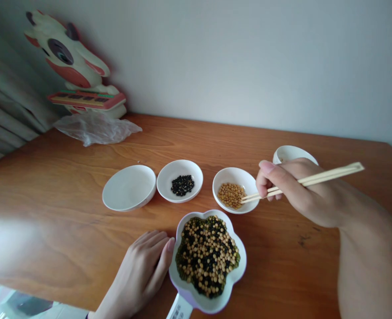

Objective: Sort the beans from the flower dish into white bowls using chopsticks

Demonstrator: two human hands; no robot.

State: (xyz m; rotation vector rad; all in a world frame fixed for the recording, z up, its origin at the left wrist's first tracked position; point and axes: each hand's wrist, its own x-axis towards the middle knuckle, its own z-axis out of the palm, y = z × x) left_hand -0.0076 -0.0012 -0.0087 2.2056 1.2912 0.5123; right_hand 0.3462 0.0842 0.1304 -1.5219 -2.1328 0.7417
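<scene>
My right hand (295, 186) is closed around a pair of wooden chopsticks (325, 176). Their tips reach into a small white bowl (217, 179), at the edge of a heap of yellow soybeans (230, 195); I cannot tell whether a bean is between them. In front of me stands a flower-shaped white pan (240, 248) with a mix of black, yellow and green beans (209, 257). My left hand (145, 261) rests on the table at the pan's left side, fingers loosely bent and thumb by the rim, holding nothing.
Left of the soybeans, another white bowl (162, 177) contains black beans (182, 185), beside an empty white bowl (129, 188). A further bowl (290, 153) is partly behind my right hand. A plastic bag (99, 128) and a cow-shaped toy keyboard (86, 84) are at the back left.
</scene>
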